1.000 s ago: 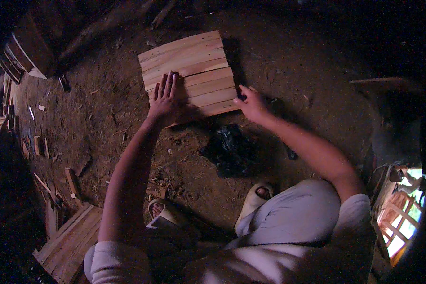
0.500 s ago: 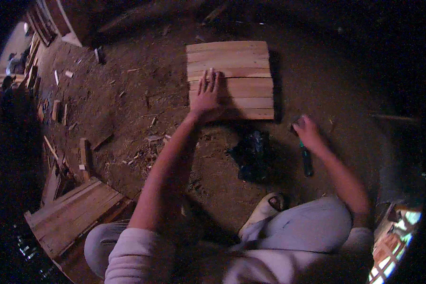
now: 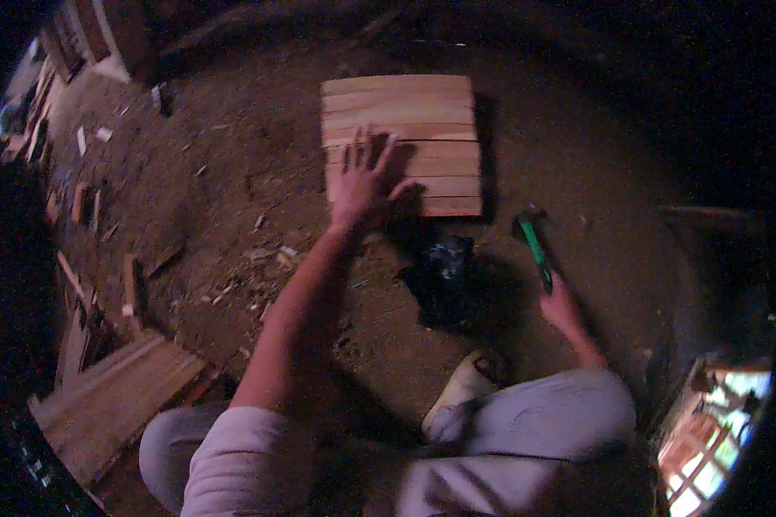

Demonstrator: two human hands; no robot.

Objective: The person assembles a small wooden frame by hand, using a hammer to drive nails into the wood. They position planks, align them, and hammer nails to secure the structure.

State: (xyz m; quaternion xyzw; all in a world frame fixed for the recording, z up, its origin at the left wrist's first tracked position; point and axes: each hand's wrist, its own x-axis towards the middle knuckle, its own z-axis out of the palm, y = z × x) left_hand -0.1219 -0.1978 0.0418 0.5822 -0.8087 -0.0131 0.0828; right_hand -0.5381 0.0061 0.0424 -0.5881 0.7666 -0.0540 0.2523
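Observation:
A square panel of pale wooden slats (image 3: 440, 108), probably a crate, lies on the dirt floor ahead of me. Over its left part my left hand (image 3: 362, 189) is spread, fingers apart; whether the palm presses on the slats is hard to tell. To the right, my right hand (image 3: 562, 303) is closed round the handle end of a hammer (image 3: 535, 241). The hammer's handle is green and black, and its dark head points away from me, near the panel's near right corner. Between my hands and closer to me sits a crumpled black plastic bag (image 3: 448, 280).
Another slatted wooden piece (image 3: 129, 396) lies at the near left beside my knee. Wood offcuts (image 3: 134, 284) and chips (image 3: 267, 254) litter the floor on the left. A wooden structure (image 3: 99, 39) stands at the far left. My shod foot (image 3: 466, 383) is below the bag.
My right hand has gone from the hammer's head to the end of its handle. My left hand's fingers have spread wider on the panel. The whole view has shifted slightly.

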